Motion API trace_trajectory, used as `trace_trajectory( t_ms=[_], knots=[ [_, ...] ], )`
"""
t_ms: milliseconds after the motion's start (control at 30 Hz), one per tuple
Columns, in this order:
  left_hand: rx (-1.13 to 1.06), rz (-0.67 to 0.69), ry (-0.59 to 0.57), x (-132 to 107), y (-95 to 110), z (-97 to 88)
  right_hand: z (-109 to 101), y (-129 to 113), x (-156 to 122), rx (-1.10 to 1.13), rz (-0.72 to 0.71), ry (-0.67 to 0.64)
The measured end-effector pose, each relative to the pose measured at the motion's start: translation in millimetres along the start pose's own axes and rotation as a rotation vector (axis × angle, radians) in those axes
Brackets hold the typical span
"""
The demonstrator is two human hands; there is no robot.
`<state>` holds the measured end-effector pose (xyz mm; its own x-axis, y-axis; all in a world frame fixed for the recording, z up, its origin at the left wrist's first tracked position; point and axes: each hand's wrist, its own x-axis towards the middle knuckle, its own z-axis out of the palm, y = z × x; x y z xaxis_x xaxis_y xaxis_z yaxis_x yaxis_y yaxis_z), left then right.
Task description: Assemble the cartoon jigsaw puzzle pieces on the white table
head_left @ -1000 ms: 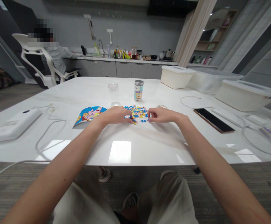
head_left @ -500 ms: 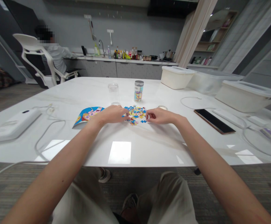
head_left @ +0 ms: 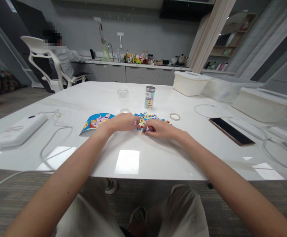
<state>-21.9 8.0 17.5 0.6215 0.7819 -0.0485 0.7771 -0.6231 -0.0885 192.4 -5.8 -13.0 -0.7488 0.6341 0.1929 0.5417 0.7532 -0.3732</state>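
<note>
White table (head_left: pixel 170 158) bears loose puzzle pieces (head_left: pixel 145 117), spread between and beyond both hands. The left hand (head_left: pixel 123 122) curls at their left edge; the right hand (head_left: pixel 160 129) bends over the nearer ones. Whether either pinches a piece is impossible to make out. A printed jar (head_left: pixel 149 97) stands behind the pieces.

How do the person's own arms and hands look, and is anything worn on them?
The left hand and right hand are gloveless; no sleeve, watch or bracelet shows. The left forearm has one small dark spot.
</note>
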Motion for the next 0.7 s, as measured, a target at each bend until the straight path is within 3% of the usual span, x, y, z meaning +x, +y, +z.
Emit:
trace_trajectory(
  t_ms=[167,267,500,700],
  knots=[
    [-0.192,0.053,0.026,-2.0,1.2,-7.0,-3.7,-2.0,-1.3,0.014,0.052,-0.023],
    [-0.324,0.125,-0.038,-2.9,3.1,-9.7,-7.4,-4.8,-2.9,0.026,0.056,-0.051],
    [-0.307,0.163,-0.047,-1.9,0.0,-4.4,-16.7,-7.2,-7.4,0.078,0.053,-0.051],
    [-0.321,0.158,-0.058,-4.3,4.8,-6.7,-19.4,-7.9,-9.5,0.08,0.049,-0.144]
  ],
)
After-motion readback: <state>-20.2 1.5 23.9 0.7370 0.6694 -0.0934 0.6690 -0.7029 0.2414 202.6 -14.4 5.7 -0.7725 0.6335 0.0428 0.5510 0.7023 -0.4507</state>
